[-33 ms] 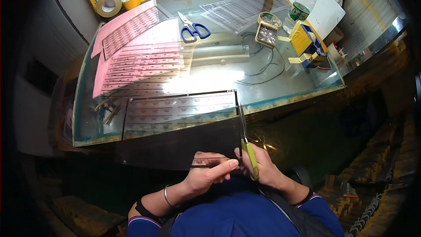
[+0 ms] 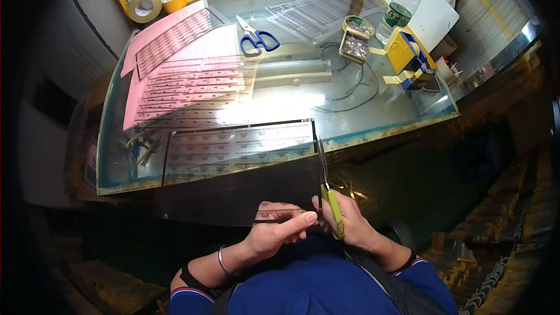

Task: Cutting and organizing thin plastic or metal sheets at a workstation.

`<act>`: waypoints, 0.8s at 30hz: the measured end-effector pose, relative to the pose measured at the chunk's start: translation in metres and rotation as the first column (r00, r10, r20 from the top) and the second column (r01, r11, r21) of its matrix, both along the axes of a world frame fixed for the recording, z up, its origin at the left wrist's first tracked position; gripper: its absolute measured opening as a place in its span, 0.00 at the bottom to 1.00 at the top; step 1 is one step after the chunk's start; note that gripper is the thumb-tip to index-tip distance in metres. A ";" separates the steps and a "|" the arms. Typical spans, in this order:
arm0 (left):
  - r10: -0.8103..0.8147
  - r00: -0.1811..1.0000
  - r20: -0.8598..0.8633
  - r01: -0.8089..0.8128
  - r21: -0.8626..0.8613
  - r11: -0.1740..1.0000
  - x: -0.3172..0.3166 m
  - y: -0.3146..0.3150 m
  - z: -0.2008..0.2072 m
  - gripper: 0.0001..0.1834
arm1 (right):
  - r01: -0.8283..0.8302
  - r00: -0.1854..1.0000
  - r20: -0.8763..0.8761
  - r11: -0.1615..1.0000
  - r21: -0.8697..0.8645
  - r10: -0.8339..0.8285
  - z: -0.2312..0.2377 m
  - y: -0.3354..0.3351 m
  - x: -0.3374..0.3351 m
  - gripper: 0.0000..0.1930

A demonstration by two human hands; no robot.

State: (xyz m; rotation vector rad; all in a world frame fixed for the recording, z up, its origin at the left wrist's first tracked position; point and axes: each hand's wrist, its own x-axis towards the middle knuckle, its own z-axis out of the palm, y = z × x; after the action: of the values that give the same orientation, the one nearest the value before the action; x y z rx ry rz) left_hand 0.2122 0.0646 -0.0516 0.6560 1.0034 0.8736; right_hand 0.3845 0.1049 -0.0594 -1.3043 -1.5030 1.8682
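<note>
A large see-through film sheet with dark printed rows and a black border (image 2: pixel 239 147) reaches from my hands onto the glass table's near edge. My left hand (image 2: pixel 280 232) pinches its near right corner between thumb and fingers; part of that hand shows through the film. Green-handled scissors (image 2: pixel 333 213) are in my right hand (image 2: pixel 356 224), fingers closed round the handles. Their blades point away from me along the sheet's right border. Whether the blades touch the film I cannot tell.
Pink printed sheets (image 2: pixel 140 96) cover the left of the glass table (image 2: pixel 402 105). Blue-handled scissors (image 2: pixel 259 42) lie beyond them. Farther right are another film (image 2: pixel 309 16), a small box of bits (image 2: pixel 354 45), a plastic bottle (image 2: pixel 402 9) and a tape dispenser (image 2: pixel 411 61). Tape rolls (image 2: pixel 146 4) stand far left.
</note>
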 end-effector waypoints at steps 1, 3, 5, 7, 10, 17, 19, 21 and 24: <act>-0.001 1.000 -0.001 0.001 -0.001 1.000 0.000 0.000 0.000 0.10 | -0.008 1.000 0.016 1.000 -0.010 0.008 0.001 0.001 0.000 0.15; -0.011 1.000 -0.012 0.011 -0.007 1.000 0.000 0.001 -0.001 0.10 | -0.015 0.999 0.031 1.000 -0.021 0.015 0.003 0.001 0.000 0.15; -0.016 1.000 -0.008 0.016 0.007 1.000 0.000 0.001 -0.002 0.10 | -0.028 0.999 0.038 1.000 -0.002 0.028 0.006 0.002 0.000 0.15; -0.019 1.000 -0.004 0.019 0.021 1.000 0.001 0.001 -0.004 0.10 | -0.013 0.999 0.038 1.000 0.008 0.013 0.005 0.001 -0.001 0.14; -0.014 1.000 0.017 0.014 0.013 1.000 0.005 -0.001 -0.008 0.10 | -0.007 0.999 0.044 0.995 0.095 0.002 -0.002 -0.001 -0.002 0.13; -0.031 1.000 0.004 0.031 0.009 0.999 0.005 0.000 -0.010 0.11 | 0.025 1.000 -0.006 0.995 0.101 -0.025 -0.004 -0.002 -0.005 0.13; -0.042 0.999 -0.011 0.042 0.007 0.999 0.003 0.000 -0.010 0.11 | 0.028 0.999 0.017 0.998 0.063 -0.029 -0.002 -0.001 -0.005 0.13; -0.073 0.996 -0.054 0.076 0.053 0.996 0.002 0.000 -0.009 0.11 | 0.033 0.999 0.040 0.999 0.025 -0.034 -0.002 0.001 -0.005 0.13; -0.135 0.987 -0.082 0.142 0.075 0.987 0.005 -0.002 -0.008 0.12 | 0.052 0.998 0.010 0.987 0.154 -0.054 -0.011 0.005 -0.006 0.13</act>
State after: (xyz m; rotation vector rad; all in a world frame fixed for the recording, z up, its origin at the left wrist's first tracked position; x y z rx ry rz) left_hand 0.2173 0.0631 -0.0593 0.8232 0.9822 0.7743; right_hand 0.3786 0.1097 -0.0699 -1.2751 -1.5698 1.6776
